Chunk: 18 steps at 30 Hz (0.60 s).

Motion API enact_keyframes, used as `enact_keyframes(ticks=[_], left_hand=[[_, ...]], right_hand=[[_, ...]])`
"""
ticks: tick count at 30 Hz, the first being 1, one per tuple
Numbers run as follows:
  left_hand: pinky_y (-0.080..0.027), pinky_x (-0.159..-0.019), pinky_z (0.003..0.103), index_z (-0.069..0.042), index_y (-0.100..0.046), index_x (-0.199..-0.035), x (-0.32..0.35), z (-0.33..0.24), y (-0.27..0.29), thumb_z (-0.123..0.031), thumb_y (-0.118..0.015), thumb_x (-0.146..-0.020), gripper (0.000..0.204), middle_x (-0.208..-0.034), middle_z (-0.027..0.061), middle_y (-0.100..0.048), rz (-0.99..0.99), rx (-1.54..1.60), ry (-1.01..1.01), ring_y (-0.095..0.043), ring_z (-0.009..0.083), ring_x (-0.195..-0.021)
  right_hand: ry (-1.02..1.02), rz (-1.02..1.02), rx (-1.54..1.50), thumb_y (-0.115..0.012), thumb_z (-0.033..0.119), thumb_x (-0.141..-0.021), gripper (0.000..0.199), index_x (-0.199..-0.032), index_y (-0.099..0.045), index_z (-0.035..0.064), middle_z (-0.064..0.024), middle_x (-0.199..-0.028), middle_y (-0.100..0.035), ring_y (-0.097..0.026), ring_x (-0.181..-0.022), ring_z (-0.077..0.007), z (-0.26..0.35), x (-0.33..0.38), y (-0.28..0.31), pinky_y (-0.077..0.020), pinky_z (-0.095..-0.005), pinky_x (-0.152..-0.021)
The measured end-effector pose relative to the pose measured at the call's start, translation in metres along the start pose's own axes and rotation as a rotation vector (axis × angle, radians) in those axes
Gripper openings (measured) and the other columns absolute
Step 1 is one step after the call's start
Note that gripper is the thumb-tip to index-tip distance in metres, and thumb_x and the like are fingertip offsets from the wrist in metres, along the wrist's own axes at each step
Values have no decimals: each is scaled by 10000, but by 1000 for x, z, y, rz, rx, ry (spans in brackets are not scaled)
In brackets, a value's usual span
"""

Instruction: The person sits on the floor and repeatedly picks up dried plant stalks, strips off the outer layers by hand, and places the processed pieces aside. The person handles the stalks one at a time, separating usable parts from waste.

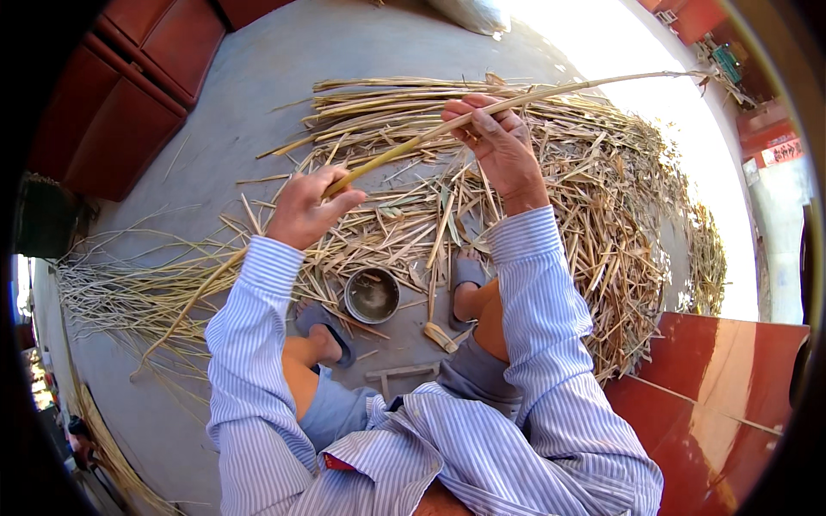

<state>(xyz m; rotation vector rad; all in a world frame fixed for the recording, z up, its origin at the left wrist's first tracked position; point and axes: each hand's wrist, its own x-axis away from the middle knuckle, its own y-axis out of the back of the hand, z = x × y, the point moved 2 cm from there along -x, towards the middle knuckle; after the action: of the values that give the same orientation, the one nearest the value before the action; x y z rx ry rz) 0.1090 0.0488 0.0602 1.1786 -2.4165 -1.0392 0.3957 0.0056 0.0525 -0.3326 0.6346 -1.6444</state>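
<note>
A long pale yellow-green plant stalk (404, 148) slants up to the right in front of me, its thin dry tip reaching far past my hands. Toward its thicker part, my left hand (311, 206) is closed around it. My right hand (502, 148), palm turned up, holds the same stalk between thumb and fingers farther along. Below my left wrist, a thin stalk (196, 297) runs down to the left; whether it belongs to the held one I cannot tell. Under my hands lies a wide layer of dry stalks and stripped husks (594, 232).
A round metal bowl (372, 295) stands between my feet, beside a short wooden piece (440, 337). Straight stalks (404, 99) lie bundled beyond the husks. Thin stems (129, 279) spread at left. Red furniture (129, 86) stands far left, a red panel (705, 404) at near right.
</note>
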Motion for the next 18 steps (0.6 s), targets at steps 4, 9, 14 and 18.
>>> enact_keyframes(ticks=[4, 9, 14, 18], left_hand=[[-466, -570, 272, -29, -671, -904, -23, -9, -24, -285, -667, -933, 258, -708, 28, -647, -227, 353, 36, -594, 107, -633], [-449, -555, 284, -24, -649, -857, -33, -6, -31, -248, -714, -892, 236, -706, 52, -639, -340, 149, -124, -582, 149, -623], [-457, -570, 331, -19, -638, -818, -28, -25, -11, -168, -779, -798, 206, -724, 101, -645, -333, -312, -389, -604, 210, -652], [-492, -599, 376, -10, -623, -822, 2, 11, 11, -168, -759, -797, 210, -746, 132, -684, 94, -150, 85, -657, 266, -655]], right_hand=[[8, 18, 13, -590, 137, -974, 267, -1191, -569, -17, -191, -1118, -671, -670, -1046, -283, -19, 1, -29, -556, -380, -920], [41, -259, 160, -631, 213, -961, 235, -1061, -611, 1, -138, -994, -706, -692, -895, -193, -26, 8, -33, -573, -299, -814], [81, -437, 146, -669, 258, -934, 249, -975, -637, 14, -115, -879, -722, -678, -764, -124, -9, 3, -5, -569, -238, -701], [163, -621, 74, -617, 225, -966, 225, -996, -651, 4, -134, -900, -717, -685, -766, -160, 38, 1, 61, -575, -255, -661]])
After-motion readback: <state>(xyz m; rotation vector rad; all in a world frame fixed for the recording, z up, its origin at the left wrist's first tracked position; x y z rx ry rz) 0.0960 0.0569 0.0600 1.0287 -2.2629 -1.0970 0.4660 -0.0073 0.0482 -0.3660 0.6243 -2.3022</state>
